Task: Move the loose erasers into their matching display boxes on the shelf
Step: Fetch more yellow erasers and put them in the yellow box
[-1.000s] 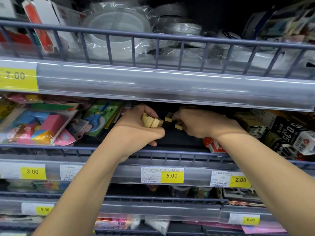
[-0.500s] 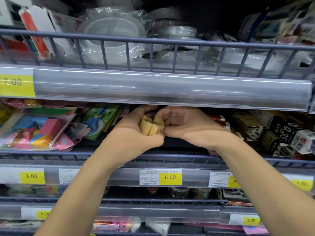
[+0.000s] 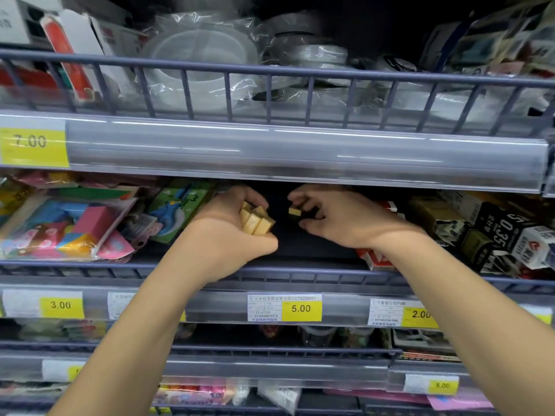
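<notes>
Both bare hands reach into the middle tier of a grey-blue wire-fronted shop shelf (image 3: 300, 270). The left hand (image 3: 228, 232) curls its fingers and thumb round a cluster of small tan, block-shaped erasers (image 3: 255, 221), several lying side by side against the palm. The right hand (image 3: 336, 219), just beside the left but apart from it, pinches a single pale-yellow eraser block (image 3: 294, 212) between its fingertips, holding it above the dark shelf floor (image 3: 303, 244). Whether that block touches the floor cannot be told.

To the left of the hands lie clear bags of pink, blue and orange erasers (image 3: 60, 226) and a green carded pack with a blue figure (image 3: 177, 211). To the right stand a red-and-white carton (image 3: 375, 256) and black boxes printed with white figures (image 3: 504, 232). A yellow price label reading 5.00 (image 3: 301, 308) sits on the rail below the hands. On the tier above, clear plastic-wrapped round containers (image 3: 198, 64) stand behind the rail.
</notes>
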The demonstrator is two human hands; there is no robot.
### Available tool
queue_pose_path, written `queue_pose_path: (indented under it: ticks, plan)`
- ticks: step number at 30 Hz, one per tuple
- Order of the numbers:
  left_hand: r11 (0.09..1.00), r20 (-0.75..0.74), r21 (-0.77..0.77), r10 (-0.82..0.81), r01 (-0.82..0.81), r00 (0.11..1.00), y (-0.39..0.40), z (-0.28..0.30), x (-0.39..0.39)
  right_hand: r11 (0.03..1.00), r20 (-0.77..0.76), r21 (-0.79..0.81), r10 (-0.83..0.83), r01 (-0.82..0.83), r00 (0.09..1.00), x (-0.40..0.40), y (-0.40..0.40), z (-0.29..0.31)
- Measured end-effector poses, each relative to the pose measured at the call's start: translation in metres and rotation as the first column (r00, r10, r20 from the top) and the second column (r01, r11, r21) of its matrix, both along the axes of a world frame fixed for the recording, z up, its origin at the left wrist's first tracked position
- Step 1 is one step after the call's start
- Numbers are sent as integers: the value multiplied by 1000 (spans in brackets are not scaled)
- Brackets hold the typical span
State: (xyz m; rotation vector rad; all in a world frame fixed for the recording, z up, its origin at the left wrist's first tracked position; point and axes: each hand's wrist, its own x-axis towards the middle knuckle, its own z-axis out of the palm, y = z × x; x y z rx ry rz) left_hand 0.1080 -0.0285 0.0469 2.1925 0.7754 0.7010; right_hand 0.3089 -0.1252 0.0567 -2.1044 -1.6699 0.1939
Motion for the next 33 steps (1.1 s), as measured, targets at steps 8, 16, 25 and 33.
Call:
queue_pose_path:
  ticks: [8, 16, 25, 33]
  plan:
    - [999, -14, -35, 33, -33, 999, 6, -4, -5, 915, 303, -402, 91, 41, 949, 16, 42, -6]
    - [998, 2, -47, 37, -37, 999, 5, -3, -5, 956, 362, -282, 182, -79, 914, 11, 34, 1]
    - [999, 212, -46, 15, -5, 977, -3, -4, -9, 979, -700, 183, 197, -95, 686, -22, -13, 5]
    - [1000, 248, -5, 4, -3, 969, -15, -1, -3, 939, -715, 344, 257, 7, 650, -39, -22, -11]
